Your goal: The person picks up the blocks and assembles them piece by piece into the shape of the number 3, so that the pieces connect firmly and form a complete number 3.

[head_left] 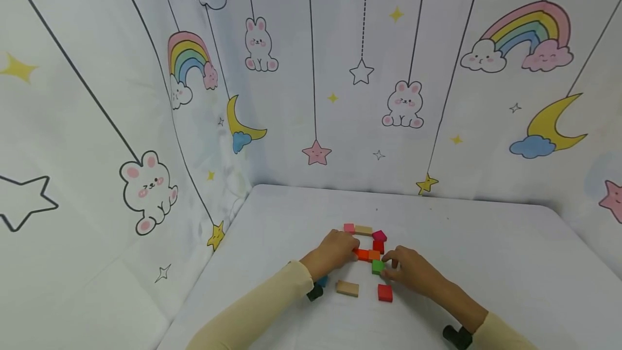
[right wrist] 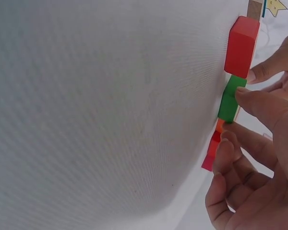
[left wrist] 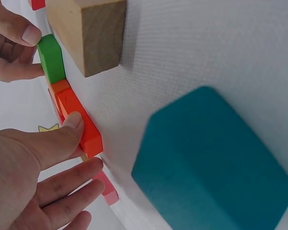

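Note:
A small cluster of coloured blocks lies mid-table. My left hand (head_left: pixel 346 246) rests at its left side, thumb tip pressing on the long orange-red block (head_left: pixel 362 255), fingers (left wrist: pixel 62 184) stretched out alongside. My right hand (head_left: pixel 390 264) pinches the green block (head_left: pixel 377 267) between thumb and forefinger (right wrist: pixel 259 103); in the left wrist view the green block (left wrist: pixel 51 58) touches the end of the orange cube (left wrist: pixel 59 86) and the orange-red block (left wrist: pixel 81 125). A red cube (head_left: pixel 378 246), a magenta piece (head_left: pixel 379 236), a wooden block (head_left: pixel 363 229) and a pink cube (head_left: pixel 349 227) lie behind.
Loose in front of the cluster are a wooden block (head_left: pixel 347 288), a red cube (head_left: pixel 385 293) and a teal block (left wrist: pixel 211 163) half under my left forearm. A cartoon-printed cloth wall (head_left: pixel 311 96) rises close behind and to the left of the white table (head_left: pixel 486 253).

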Tool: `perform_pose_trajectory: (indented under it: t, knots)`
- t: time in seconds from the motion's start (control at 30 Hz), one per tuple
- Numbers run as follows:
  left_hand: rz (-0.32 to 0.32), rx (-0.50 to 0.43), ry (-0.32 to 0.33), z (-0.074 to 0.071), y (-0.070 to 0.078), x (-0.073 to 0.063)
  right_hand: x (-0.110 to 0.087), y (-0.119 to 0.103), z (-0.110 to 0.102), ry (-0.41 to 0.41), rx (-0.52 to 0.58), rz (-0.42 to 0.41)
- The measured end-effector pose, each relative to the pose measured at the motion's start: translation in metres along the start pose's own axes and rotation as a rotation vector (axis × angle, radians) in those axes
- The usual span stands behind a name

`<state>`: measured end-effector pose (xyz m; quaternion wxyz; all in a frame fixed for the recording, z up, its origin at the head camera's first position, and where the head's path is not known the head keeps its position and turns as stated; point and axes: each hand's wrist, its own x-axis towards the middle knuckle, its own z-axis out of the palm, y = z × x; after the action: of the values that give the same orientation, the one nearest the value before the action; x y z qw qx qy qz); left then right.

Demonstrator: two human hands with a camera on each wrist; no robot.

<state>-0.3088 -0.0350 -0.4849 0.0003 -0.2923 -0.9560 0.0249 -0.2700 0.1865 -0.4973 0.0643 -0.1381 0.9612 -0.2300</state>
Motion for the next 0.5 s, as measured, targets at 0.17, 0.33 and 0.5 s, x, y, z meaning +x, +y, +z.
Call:
perform_pose_trajectory:
  t: [0.17,0.33,0.5]
  knots:
    - [-0.001,0.001,-0.001,-0.0001,0.0002,0.0000,-0.0010,-0.0002,-0.0004,0.006,-0.001,-0.009]
    - [0.006,0.000,0.007,0.0017,-0.0003,0.0004,-0.0028,-0.0002,-0.0014,0.007,0.010,-0.012]
    - [0.006,0.012,0.001,0.0033,-0.0006,0.0013,-0.0046,0.0007,-0.0030,0.009,0.032,-0.018]
